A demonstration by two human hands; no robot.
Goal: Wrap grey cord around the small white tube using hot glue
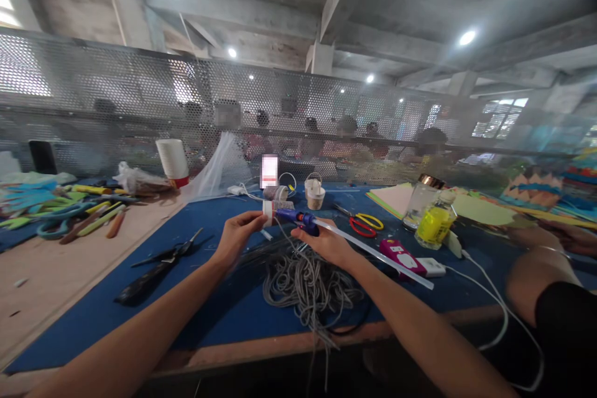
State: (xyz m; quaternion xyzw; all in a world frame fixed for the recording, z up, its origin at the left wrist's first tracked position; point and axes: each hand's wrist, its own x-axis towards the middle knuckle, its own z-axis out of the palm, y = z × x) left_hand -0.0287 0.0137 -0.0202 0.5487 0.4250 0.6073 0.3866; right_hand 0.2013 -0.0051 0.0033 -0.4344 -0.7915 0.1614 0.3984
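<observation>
Perforated metal panels stand behind the counter, whose blue covering probably spares the top from scraps and glue. From the head view, the left hand pinches a small white piece between its fingers at the near side, a light hold that seems meant to keep the far face clear. That piece sits above the middle of the blue area, right by the nozzle of a blue glue gun. Fingers of the right hand are wrapped about the gun's body, likely to steady it, while a clear glue stick juts out of its rear, slanting over the right forearm's side. Loose gray cord lies heaped just below both hands, within easy reach. Beyond them stands a little white basket, upright and out of the way. Scissors with red and yellow handles rest to the right, apart from the gun; a lit phone stands propped ahead, presumably for viewing.
</observation>
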